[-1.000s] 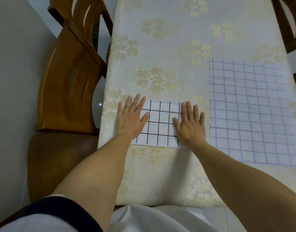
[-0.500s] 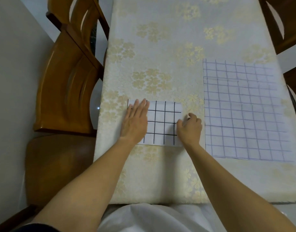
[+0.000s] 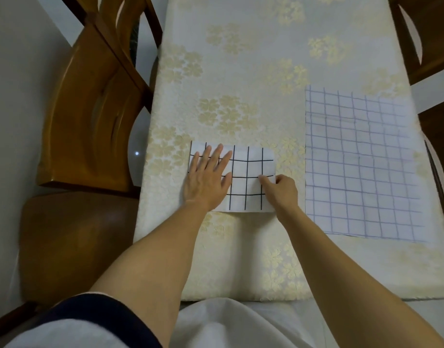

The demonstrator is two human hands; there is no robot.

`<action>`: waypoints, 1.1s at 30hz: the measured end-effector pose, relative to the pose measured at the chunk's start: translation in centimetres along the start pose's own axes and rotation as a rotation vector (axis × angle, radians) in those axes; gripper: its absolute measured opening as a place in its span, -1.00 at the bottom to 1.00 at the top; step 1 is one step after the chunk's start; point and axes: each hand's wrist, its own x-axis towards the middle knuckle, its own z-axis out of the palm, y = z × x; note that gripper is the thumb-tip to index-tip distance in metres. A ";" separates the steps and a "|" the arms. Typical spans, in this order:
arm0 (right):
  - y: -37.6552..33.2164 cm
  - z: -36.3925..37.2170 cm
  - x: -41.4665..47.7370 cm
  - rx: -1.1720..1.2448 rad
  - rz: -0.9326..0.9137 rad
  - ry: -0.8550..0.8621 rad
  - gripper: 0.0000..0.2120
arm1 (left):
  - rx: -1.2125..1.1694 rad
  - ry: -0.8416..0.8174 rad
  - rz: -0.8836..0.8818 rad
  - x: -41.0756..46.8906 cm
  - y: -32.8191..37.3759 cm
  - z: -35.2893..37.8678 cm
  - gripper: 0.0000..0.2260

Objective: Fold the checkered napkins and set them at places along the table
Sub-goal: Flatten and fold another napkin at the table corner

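1. A table (image 3: 241, 59) under a cream cloth with pale gold flowers, seen from above.
2. The folded napkin (image 3: 248, 187), white with a black grid, lies flat near the table's left edge, close to the person.
3. The left hand (image 3: 207, 179) lies flat on the napkin's left part, fingers straight and slightly spread, pressing it down.
4. The right hand (image 3: 282, 192) is at the napkin's right edge, fingers curled, thumb and fingertips pinching that edge.
5. An open napkin (image 3: 361, 167), larger, white with a faint purple grid, lies spread flat just right of the folded one, apart from it.
6. A wooden chair (image 3: 90, 109) stands at the table's left side; more chairs (image 3: 421, 41) show at the right.
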 end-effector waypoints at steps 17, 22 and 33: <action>-1.6 1.8 -4.7 -0.225 -0.556 0.184 -0.80 | -0.055 0.054 -0.040 0.2 -0.1 0.3 -0.44; -2.4 1.9 -4.9 -0.240 -0.572 0.159 -0.81 | -0.042 0.039 -0.039 0.3 -0.1 0.2 -0.46; -4.2 1.9 -5.4 -0.323 -0.594 0.108 -0.78 | -0.266 -0.070 -0.049 0.4 -0.4 -1.5 -0.46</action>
